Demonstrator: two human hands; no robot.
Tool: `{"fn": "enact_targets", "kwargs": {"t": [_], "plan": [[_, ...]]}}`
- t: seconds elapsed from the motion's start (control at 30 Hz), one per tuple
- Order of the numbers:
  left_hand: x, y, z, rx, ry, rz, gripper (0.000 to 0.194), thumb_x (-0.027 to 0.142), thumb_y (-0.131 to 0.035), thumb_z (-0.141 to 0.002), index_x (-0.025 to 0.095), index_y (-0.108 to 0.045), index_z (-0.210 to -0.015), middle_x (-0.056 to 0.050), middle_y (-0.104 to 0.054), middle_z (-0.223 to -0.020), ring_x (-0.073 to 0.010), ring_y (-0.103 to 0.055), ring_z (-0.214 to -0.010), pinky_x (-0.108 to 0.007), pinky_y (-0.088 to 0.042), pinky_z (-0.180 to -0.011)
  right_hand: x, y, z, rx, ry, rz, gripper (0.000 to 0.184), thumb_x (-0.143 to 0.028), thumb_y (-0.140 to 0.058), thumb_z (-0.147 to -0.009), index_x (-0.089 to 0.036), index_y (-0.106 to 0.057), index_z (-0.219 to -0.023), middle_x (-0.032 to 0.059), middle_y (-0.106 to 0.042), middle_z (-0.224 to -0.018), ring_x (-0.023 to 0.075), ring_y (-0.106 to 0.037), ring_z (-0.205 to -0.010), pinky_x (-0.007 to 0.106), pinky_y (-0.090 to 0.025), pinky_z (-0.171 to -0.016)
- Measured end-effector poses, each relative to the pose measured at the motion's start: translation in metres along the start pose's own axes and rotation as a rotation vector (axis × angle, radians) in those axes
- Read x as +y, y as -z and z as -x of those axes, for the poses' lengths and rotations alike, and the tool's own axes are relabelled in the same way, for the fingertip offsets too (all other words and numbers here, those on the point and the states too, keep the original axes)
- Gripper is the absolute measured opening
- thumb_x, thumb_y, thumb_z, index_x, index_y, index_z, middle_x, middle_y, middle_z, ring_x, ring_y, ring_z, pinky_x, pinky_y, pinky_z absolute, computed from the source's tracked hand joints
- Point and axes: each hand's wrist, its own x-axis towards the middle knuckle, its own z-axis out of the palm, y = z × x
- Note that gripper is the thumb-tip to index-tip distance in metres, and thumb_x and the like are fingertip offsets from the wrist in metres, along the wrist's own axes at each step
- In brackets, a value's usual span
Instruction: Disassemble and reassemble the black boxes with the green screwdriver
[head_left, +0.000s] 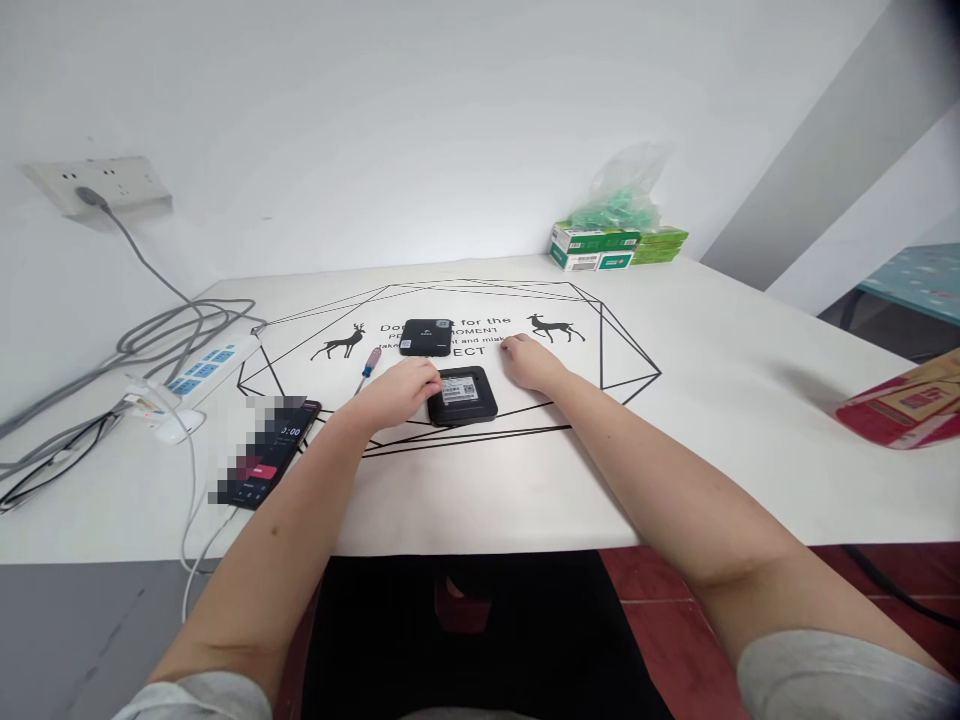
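Across the bench (480,510), I have the left hand (396,393) at the rim of the labelled black case (471,408) between both hands, grip unclear; the right hand (531,363) is curled, clenched or not I can't tell. Lifting that case would call for a rim pinch.

On the table (525,480), the back case (425,337) and front case (462,397) are placed right of the screwdriver (369,366). Before it, leftward, the phone (289,450) is laid; left of it, the power strip (214,370); behind it, far right, cartons (600,240) are stacked.
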Motion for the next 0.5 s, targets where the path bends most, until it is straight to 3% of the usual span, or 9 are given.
{"fn": "enact_targets", "kwargs": {"t": [0.07,0.13,0.23,0.27,0.5], "plan": [[-0.002,0.002,0.002,0.022,0.101,-0.027,0.035,0.038,-0.037,-0.110,0.021,-0.068,-0.111,-0.012,-0.071,-0.126,-0.0314,-0.063,-0.127,-0.052,-0.040,-0.123,0.000,0.001,0.001,0.006,-0.017,-0.006,0.053,-0.013,-0.041,-0.104,-0.010,-0.054,-0.155,0.0259,-0.053,-0.163,0.0377,-0.064,-0.141,0.047,-0.053,-0.114],[-0.004,0.001,0.004,-0.039,0.179,-0.021,0.045,0.053,-0.050,-0.105,0.022,-0.066,-0.133,-0.013,-0.068,-0.142,-0.0356,-0.059,-0.139,-0.055,-0.037,-0.126,0.000,0.001,0.002,0.013,-0.040,-0.008,0.056,-0.014,-0.039,-0.104,-0.010,-0.047,-0.160,0.0277,-0.048,-0.166,0.0389,-0.064,-0.141,0.049,-0.054,-0.113],[-0.007,-0.004,0.005,-0.174,0.204,0.001,0.105,0.073,-0.079,-0.079,0.027,-0.043,-0.166,-0.015,-0.051,-0.169,-0.0433,-0.045,-0.155,-0.057,-0.039,-0.127,0.001,0.001,0.003,0.009,-0.065,-0.002,0.055,-0.016,-0.036,-0.106,-0.009,-0.046,-0.160,0.0289,-0.049,-0.165,0.0409,-0.062,-0.142,0.052,-0.054,-0.113],[-0.007,-0.005,0.005,-0.187,0.199,0.002,0.115,0.074,-0.082,-0.075,0.029,-0.037,-0.171,-0.015,-0.046,-0.173,-0.0438,-0.042,-0.158,-0.057,-0.038,-0.127,0.001,0.001,0.003,0.004,-0.067,0.001,0.055,-0.017,-0.036,-0.106,-0.010,-0.047,-0.159,0.0286,-0.050,-0.164,0.0412,-0.061,-0.143,0.053,-0.053,-0.114],[-0.001,-0.008,0.002,-0.127,0.189,0.059,0.118,0.065,-0.083,-0.073,0.029,-0.032,-0.174,-0.012,-0.039,-0.177,-0.0397,-0.032,-0.165,-0.053,-0.036,-0.132,0.000,0.002,0.001,-0.024,-0.068,0.022,0.046,-0.021,-0.039,-0.107,-0.012,-0.058,-0.148,0.0273,-0.056,-0.158,0.0413,-0.061,-0.141,0.053,-0.055,-0.111]]}}
